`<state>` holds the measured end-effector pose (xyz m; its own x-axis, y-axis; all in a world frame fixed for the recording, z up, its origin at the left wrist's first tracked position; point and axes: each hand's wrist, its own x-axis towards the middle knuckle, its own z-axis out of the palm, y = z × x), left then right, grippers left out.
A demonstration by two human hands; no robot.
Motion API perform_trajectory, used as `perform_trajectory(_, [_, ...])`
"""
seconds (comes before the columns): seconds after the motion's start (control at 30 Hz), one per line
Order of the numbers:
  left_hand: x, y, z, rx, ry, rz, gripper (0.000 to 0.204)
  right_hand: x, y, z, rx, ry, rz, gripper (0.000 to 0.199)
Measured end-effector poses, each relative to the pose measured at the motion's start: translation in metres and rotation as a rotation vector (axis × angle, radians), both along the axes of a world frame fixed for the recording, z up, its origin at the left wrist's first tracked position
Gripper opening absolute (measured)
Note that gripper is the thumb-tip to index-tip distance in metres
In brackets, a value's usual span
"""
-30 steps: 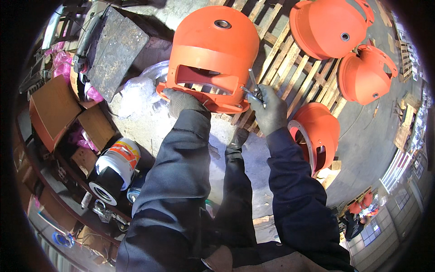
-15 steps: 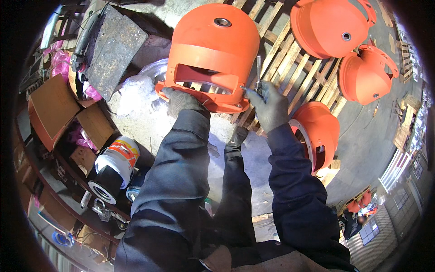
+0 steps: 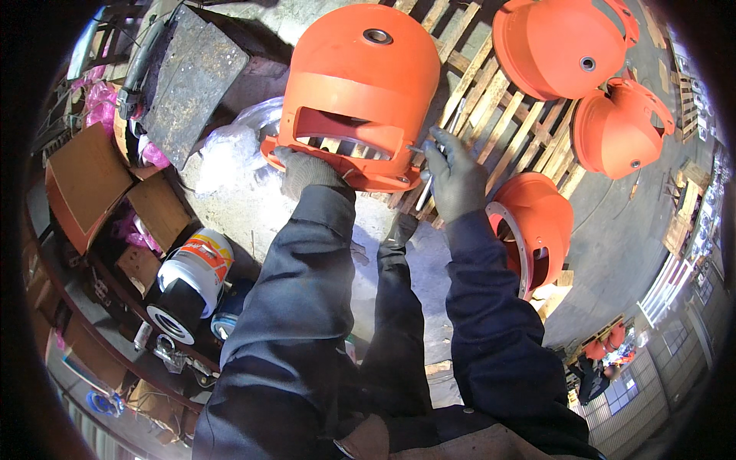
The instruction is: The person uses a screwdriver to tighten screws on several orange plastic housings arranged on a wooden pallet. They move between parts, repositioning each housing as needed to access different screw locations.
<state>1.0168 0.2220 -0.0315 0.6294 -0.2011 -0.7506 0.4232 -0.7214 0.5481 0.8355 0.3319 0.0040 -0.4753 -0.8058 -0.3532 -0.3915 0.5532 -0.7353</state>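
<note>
Outdoors, wooden pallets (image 3: 491,115) on concrete floor (image 3: 606,222)

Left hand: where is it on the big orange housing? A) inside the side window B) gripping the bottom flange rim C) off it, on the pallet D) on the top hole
B: the gloved left hand grips the lower flange rim of the orange housing, below its side window; the right hand holds a thin metal tool beside it.

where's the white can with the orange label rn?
Head view, lower left: the white cylindrical can with the orange label lies on its side beside the brown cardboard boxes, just left of the person's left sleeve and below the crumpled clear plastic sheet.
</note>
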Motion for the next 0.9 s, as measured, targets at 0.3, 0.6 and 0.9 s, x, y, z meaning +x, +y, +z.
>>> perform_trajectory(0.3, [0.002, 0.000, -0.003, 0.026, -0.048, -0.021, 0.078, -0.028, 0.011, 0.019, 0.073, 0.161, 0.417, 0.056])
perform_trajectory(0.6, [0.003, 0.001, -0.004, -0.049, 0.013, -0.021, 0.077, -0.034, -0.003, 0.025, 0.258, 0.562, 0.746, 0.049])
perform_trajectory(0.9, [0.002, 0.002, -0.006, -0.032, 0.001, -0.021, 0.075, -0.051, -0.018, 0.024, 0.047, 0.744, 0.973, 0.019])
